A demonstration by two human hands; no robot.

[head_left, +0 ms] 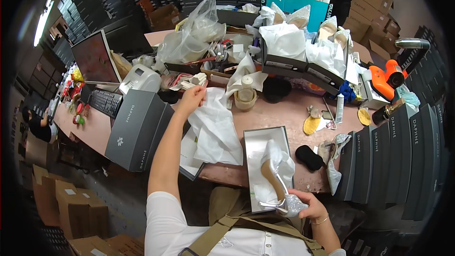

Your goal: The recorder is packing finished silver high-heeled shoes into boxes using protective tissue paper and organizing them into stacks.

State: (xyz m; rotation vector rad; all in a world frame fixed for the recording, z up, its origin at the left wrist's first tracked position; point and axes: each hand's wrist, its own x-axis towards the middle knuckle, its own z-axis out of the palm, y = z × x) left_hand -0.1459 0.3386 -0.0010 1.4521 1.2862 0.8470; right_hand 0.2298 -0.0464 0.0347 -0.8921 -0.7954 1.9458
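Note:
My left hand [192, 100] is stretched over the table with its fingers pinched on the upper corner of a sheet of white tissue paper [215, 130]. That sheet hangs over a box part with a pale inside [189, 154]. At the table's near edge, my right hand [310, 206] grips a silver glittery high-heeled shoe [295, 205] by its sparkly end. The shoe is tilted over an open shoe box [245, 161], partly inside it. White tissue [258, 173] lines this box beneath the shoe. A black oval thing [309, 158] lies to the box's right.
Grey shoe boxes [412, 161] stand in a row at right; another grey box [137, 130] is at left. Behind my hands are a tape roll [245, 99], open boxes of sparkly shoes [284, 71], and an orange tool [381, 83]. A monitor [96, 59] and keyboard [105, 102] stand far left.

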